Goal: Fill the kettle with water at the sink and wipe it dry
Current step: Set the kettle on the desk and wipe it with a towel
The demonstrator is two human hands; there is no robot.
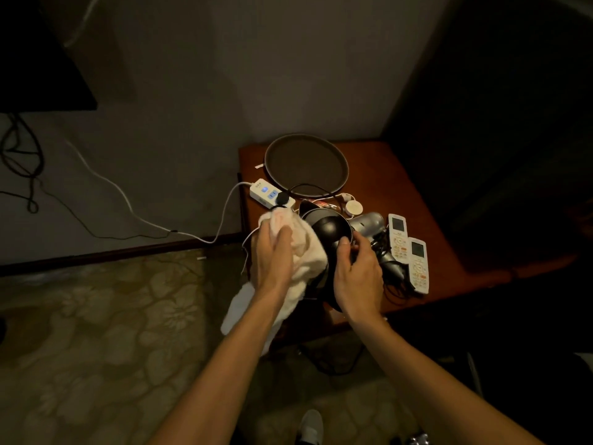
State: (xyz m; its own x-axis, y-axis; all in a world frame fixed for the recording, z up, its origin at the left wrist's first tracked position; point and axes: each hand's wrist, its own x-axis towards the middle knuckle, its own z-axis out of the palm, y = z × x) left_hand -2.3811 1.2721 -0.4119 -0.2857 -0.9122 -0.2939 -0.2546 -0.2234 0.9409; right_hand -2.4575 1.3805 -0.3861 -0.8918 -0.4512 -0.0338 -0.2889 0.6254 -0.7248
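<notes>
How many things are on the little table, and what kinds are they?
Kettle: 1
Towel: 1
Remotes: 2
Round tray: 1
Power strip: 1
Hair dryer: 1
Total: 7

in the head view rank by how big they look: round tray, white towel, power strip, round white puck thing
1. Round dark brown tray
2. White cloth towel, though it sits nearer the camera and partly hidden by the left hand, so tray versus towel is unsure
3. White power strip
4. Small round white disc
</notes>
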